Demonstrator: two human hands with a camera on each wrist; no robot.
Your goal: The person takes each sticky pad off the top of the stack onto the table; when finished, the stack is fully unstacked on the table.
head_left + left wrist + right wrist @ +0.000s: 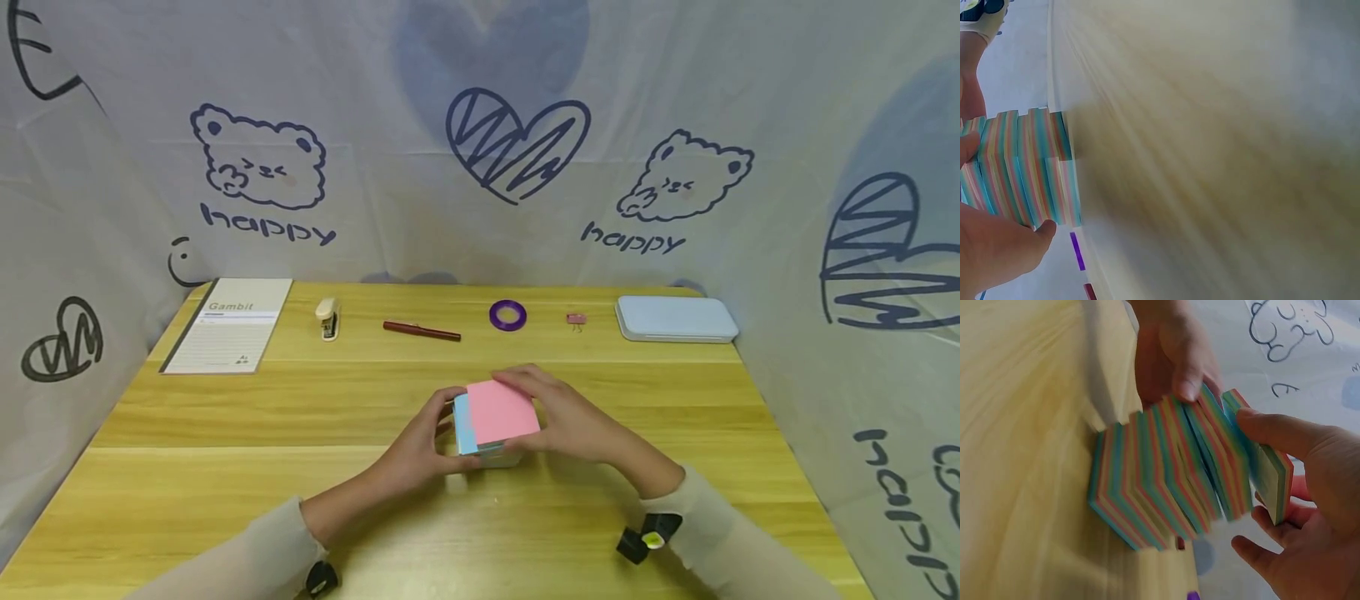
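Note:
A tall stack of striped, multicoloured sticky-note pads (1147, 481) stands on the wooden table in front of the person. Its layers sit unevenly, and a light blue top sheet shows at its left in the head view. Around the upper part of the stack, the left hand (416, 442) grips with thumb on the near side and fingers on the far side. The right hand (577, 421) pinches a pink-topped sticky-note pad (502, 412) between thumb and fingers. In the right wrist view that pad is tilted, with a gap between part of it and the stack.
Along the table's back edge lie a notebook (232, 325), a small stapler (327, 319), a dark red pen (422, 332), a purple tape roll (507, 303), a pink binder clip (576, 318) and a light blue case (675, 317). Printed cloth (390, 183) hangs behind and at both sides.

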